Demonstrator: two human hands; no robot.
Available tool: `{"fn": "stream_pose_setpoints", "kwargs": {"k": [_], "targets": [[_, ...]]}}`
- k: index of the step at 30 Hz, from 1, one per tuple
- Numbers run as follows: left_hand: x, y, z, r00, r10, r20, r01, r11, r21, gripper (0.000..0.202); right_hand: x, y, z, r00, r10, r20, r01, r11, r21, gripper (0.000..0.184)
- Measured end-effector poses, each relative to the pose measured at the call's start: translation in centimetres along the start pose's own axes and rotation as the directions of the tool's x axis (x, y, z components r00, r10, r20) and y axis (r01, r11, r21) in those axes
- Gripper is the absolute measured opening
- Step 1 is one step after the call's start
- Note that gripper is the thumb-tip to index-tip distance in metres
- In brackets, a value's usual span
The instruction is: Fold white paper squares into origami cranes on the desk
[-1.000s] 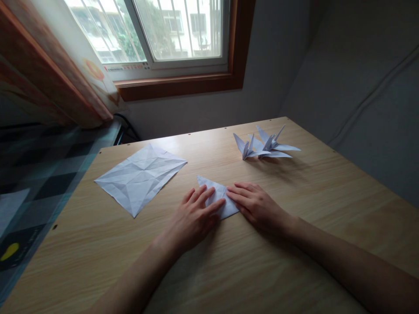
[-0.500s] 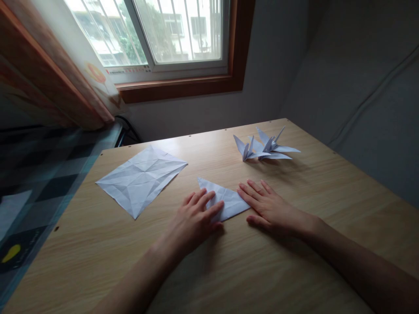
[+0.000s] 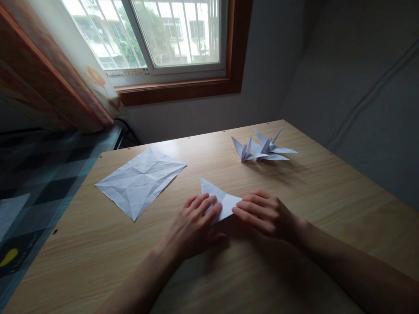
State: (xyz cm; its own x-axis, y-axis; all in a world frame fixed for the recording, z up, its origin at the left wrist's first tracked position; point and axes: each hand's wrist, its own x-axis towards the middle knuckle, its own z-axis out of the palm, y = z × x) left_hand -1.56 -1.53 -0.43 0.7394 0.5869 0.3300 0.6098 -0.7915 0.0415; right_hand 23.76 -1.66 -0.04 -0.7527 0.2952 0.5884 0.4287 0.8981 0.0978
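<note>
A white sheet of paper folded into a triangle [image 3: 229, 203] lies in front of me, its far corner pointing away to the left. Across its left part rest the fingers of my left hand [image 3: 196, 224], slightly bent, with the thumb apart on the tabletop. At the right corner, my right hand [image 3: 266, 213] has its fingers curled onto the paper and pinches it; its thumb is hidden. Beyond my left hand an unfolded white sheet with many creases [image 3: 140, 181] lies flat.
Folded paper cranes [image 3: 262, 150] stand close together toward the table's far right. The wooden table [image 3: 98, 257] has a bed or surface with a checked cloth [image 3: 55, 187] at its left. A curtain [image 3: 75, 83] hangs beside the window [image 3: 176, 35].
My right hand has gone from lying flat beside the triangle's right corner to curling its fingers onto that corner. My left hand stays on the paper, its thumb now off the near edge.
</note>
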Motion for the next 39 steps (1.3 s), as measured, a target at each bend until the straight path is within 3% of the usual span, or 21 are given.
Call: {"fn": "stream_pose_setpoints", "kwargs": {"k": [3, 6, 8, 10, 12, 13, 15, 17, 18, 20, 22, 24, 27, 30, 32, 36, 39], "targets": [[0.1, 0.2, -0.1, 0.985, 0.009, -0.173, -0.027, 0.994, -0.104, 0.02, -0.1, -0.8, -0.3, 0.989, 0.03, -0.146, -0.025, 0.999, 0.033, 0.037], [0.0, 0.3, -0.5, 0.929, -0.208, -0.306, 0.095, 0.933, -0.346, 0.015, -0.4, -1.1, 0.2, 0.918, 0.222, -0.33, -0.208, 0.975, 0.077, 0.068], [0.0, 0.1, -0.7, 0.826, -0.465, -0.318, 0.26, 0.816, -0.516, 0.013, -0.5, -1.0, 1.0, 0.833, 0.395, -0.386, -0.344, 0.918, 0.197, 0.081], [0.1, -0.3, -0.8, 0.671, -0.682, -0.291, 0.376, 0.651, -0.66, 0.021, -0.5, -0.9, 1.8, 0.773, 0.536, -0.34, -0.416, 0.832, 0.366, 0.087], [0.3, -0.8, -0.8, 0.542, -0.812, -0.218, 0.373, 0.465, -0.803, 0.028, -0.4, -0.8, 2.5, 0.753, 0.618, -0.227, -0.446, 0.732, 0.514, 0.089], [0.3, -1.0, -0.6, 0.514, -0.844, -0.156, 0.337, 0.366, -0.867, 0.031, -0.4, -0.9, 2.9, 0.754, 0.636, -0.164, -0.452, 0.683, 0.574, 0.089], [0.4, -1.3, -0.2, 0.512, -0.859, -0.017, 0.268, 0.178, -0.947, 0.036, -0.3, -1.1, 3.4, 0.768, 0.64, -0.037, -0.451, 0.581, 0.678, 0.089], [0.3, -1.3, 0.3, 0.557, -0.824, 0.103, 0.263, 0.057, -0.963, 0.042, 0.0, -1.2, 3.7, 0.765, 0.638, 0.087, -0.451, 0.433, 0.781, 0.094], [0.2, -1.3, 0.6, 0.586, -0.798, 0.142, 0.283, 0.037, -0.958, 0.044, 0.3, -1.3, 3.8, 0.753, 0.638, 0.16, -0.453, 0.328, 0.829, 0.097], [-0.1, -1.4, 1.1, 0.655, -0.731, 0.191, 0.337, 0.056, -0.94, 0.05, 1.2, -1.3, 3.8, 0.726, 0.606, 0.327, -0.459, 0.073, 0.885, 0.097], [-0.3, -1.4, 1.4, 0.696, -0.687, 0.209, 0.378, 0.103, -0.92, 0.053, 2.4, -1.3, 3.6, 0.709, 0.529, 0.466, -0.46, -0.154, 0.874, 0.082], [-0.3, -1.6, 1.4, 0.702, -0.682, 0.207, 0.407, 0.145, -0.902, 0.053, 3.7, -1.2, 3.5, 0.676, 0.545, 0.496, -0.445, -0.234, 0.864, 0.05], [-0.2, -1.6, 1.2, 0.662, -0.738, 0.132, 0.43, 0.229, -0.874, 0.051, 4.8, -1.1, 3.8, 0.627, 0.609, 0.486, -0.444, -0.234, 0.865, 0.025], [0.0, -1.5, 0.9, 0.599, -0.8, -0.015, 0.453, 0.355, -0.818, 0.052, 5.0, -1.1, 4.3, 0.591, 0.647, 0.482, -0.456, -0.225, 0.861, 0.016], [0.1, -1.5, 0.7, 0.582, -0.809, -0.08, 0.469, 0.415, -0.78, 0.052, 4.9, -1.1, 4.5, 0.571, 0.665, 0.482, -0.467, -0.219, 0.857, 0.012], [-0.1, -2.1, 0.3, 0.523, -0.844, -0.119, 0.49, 0.412, -0.768, 0.052, 4.8, -1.0, 4.3, 0.532, 0.733, 0.423, -0.449, -0.179, 0.875, 0.012], [-0.5, -2.7, -0.2, 0.465, -0.877, -0.117, 0.509, 0.373, -0.776, 0.051, 4.2, -0.6, 4.3, 0.462, 0.809, 0.363, -0.43, -0.154, 0.89, 0.015]]}}
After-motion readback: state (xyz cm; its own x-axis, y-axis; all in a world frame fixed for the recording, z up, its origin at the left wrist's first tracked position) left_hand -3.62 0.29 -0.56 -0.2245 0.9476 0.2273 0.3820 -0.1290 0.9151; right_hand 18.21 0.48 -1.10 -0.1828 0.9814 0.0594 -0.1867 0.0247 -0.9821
